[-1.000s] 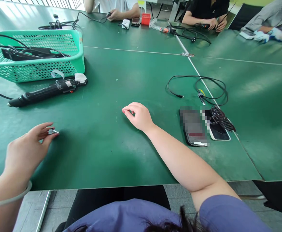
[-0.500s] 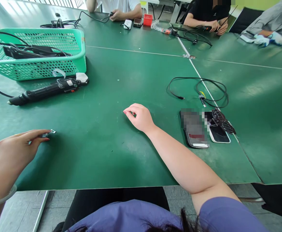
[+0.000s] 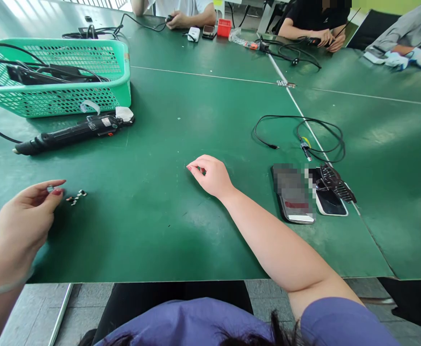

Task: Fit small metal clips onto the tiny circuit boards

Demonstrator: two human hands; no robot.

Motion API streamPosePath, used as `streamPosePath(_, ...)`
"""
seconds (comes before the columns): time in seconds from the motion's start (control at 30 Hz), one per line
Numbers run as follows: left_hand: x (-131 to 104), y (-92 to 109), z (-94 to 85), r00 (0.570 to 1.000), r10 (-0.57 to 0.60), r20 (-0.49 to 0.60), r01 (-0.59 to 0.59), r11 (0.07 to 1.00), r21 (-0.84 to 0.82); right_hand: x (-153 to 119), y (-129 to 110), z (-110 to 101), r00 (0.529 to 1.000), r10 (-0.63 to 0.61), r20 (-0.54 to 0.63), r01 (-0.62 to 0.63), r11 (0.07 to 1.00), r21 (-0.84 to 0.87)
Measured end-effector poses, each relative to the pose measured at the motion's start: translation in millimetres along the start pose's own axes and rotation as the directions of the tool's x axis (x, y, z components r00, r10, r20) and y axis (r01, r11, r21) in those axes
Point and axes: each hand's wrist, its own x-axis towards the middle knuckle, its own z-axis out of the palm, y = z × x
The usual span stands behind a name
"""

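My left hand (image 3: 25,218) is at the left of the green table (image 3: 153,240). Between its thumb and forefinger shows a small silvery piece (image 3: 51,189), partly hidden by the fingers. Just beyond the fingertips, a few small shiny metal pieces (image 3: 76,197) lie on the table. Near the middle, my right hand (image 3: 212,177) rests on the tabletop with thumb and forefinger pinched together. Whatever is in that pinch, if anything, is too small to make out.
A black electric screwdriver (image 3: 75,133) lies before a green basket (image 3: 127,72) of cables and dark devices. To the right are two phones (image 3: 295,204), a dark hair clip (image 3: 336,182) and a coiled black cable (image 3: 340,139). Several people sit across the table.
My left hand has drawn back slightly and its thumb and forefinger have parted somewhat. Small metal pieces now lie on the table by its fingertips. My right hand keeps its pinch.
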Motion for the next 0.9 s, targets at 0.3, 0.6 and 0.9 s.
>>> streamPosePath(0.3, -32.7, 82.1, 82.2, 0.889, 0.378, 0.258, -0.296, 0.904, -0.308, -1.3, 0.3, -0.2, 0.998, 0.043, 0.054, -0.043, 0.999, -0.007)
streamPosePath(0.6, -40.7, 154.0, 139.2, 0.800, 0.339, 0.496, 0.456, 0.195, -0.868, 0.3, 7.4, -9.7, 0.983, 0.145, 0.113, -0.145, 0.989, -0.008)
streamPosePath(0.9, -29.2, 140.2, 132.9, 0.736, 0.408, 0.540, 0.461, 0.280, -0.842, 0.1, 9.1, -23.7, 0.934, 0.135, 0.331, -0.157, 0.987, 0.039)
